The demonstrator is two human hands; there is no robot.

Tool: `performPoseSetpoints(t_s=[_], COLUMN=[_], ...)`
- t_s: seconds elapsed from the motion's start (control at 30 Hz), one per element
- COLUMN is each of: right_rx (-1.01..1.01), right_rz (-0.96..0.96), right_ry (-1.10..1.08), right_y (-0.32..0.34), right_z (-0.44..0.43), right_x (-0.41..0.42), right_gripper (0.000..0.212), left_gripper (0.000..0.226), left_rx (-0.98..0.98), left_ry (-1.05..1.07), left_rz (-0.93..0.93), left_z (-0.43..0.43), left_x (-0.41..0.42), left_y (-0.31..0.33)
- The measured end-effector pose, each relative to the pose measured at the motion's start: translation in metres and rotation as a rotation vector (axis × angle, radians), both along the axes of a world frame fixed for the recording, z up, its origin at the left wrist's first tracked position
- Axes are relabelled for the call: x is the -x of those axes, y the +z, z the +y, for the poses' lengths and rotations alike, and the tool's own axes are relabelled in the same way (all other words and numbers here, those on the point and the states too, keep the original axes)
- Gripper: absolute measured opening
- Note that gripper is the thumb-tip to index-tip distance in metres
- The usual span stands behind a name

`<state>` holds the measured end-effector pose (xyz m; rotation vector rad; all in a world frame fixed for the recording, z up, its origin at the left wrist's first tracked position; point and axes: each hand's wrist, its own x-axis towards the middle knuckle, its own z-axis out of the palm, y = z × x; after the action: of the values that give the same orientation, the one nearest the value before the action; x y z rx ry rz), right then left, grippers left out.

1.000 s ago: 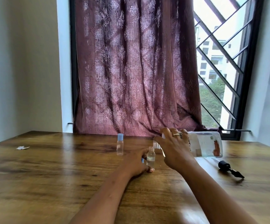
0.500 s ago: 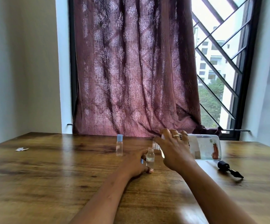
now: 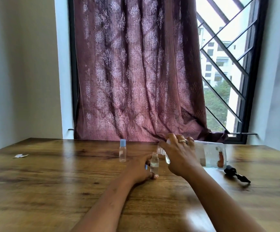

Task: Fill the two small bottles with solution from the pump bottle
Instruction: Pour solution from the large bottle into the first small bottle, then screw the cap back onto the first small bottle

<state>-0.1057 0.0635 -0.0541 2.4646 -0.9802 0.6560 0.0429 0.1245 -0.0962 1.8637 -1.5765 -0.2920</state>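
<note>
The right hand (image 3: 180,156) is wrapped around the neck end of the large pump bottle (image 3: 209,155), which it holds tipped nearly flat, mouth just above and beside the open small bottle (image 3: 154,163). The left hand (image 3: 140,171) closes narrowly round that small bottle's lower half, pinning it upright on the table (image 3: 52,190), with what looks like its blue cap tucked against the fingers. Compared with a second ago the grips and the tilt are almost unchanged; the big bottle's mouth sits a touch closer over the little one's opening, so the pour seems to be continuing rather than ending. Liquid already shows in the held bottle, though its level is hard to read. Beyond the left hand's grip stands the second small bottle (image 3: 122,150), capped, its contents unclear. Off to the outer side of the right hand's grip lies the removed black pump head (image 3: 236,173).
</note>
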Motion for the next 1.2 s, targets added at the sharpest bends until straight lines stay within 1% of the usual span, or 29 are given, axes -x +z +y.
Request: performPoseSetpoints(t_s=[0.1,0.2,0.27,0.4,0.47,0.6,0.77,1.03,1.2], right_rx=[0.0,-0.011,-0.017,0.031,0.021,-0.006,-0.097,-0.198,-0.204], right_rz=[-0.035,-0.128,-0.198,-0.405,-0.503,-0.656,-0.779,-0.833,-0.793], right_ry=[0.003,0.022,0.042,0.076,0.09,0.113,0.129,0.139,0.102], right_y=[0.0,0.005,0.009,0.014,0.019,0.023,0.019,0.017,0.015], right_z=[-0.002,-0.003,-0.003,-0.005,-0.007,-0.012,-0.026,-0.038,-0.045], right_x=[0.001,0.002,0.004,0.007,0.012,0.018,0.019,0.023,0.024], right_gripper=[0.07,0.074,0.073,0.075,0.079,0.088,0.091,0.097,0.098], left_gripper=[0.076,0.07,0.061,0.042,0.036,0.038,0.039,0.037,0.038], left_rx=[-0.002,-0.001,0.021,0.131,0.177,0.153,0.147,0.089,0.08], left_ry=[-0.017,-0.03,-0.04,-0.047,-0.038,-0.04,-0.024,-0.035,-0.042], left_rz=[0.004,0.024,0.032,0.114,0.166,0.166,0.158,0.081,0.078], left_z=[0.0,0.001,0.0,-0.003,-0.005,-0.007,-0.009,-0.007,-0.009], left_x=[-0.001,-0.002,-0.003,-0.004,-0.004,-0.006,-0.009,-0.011,-0.012], left_y=[0.0,0.0,-0.002,-0.004,-0.004,-0.005,-0.007,-0.007,-0.009])
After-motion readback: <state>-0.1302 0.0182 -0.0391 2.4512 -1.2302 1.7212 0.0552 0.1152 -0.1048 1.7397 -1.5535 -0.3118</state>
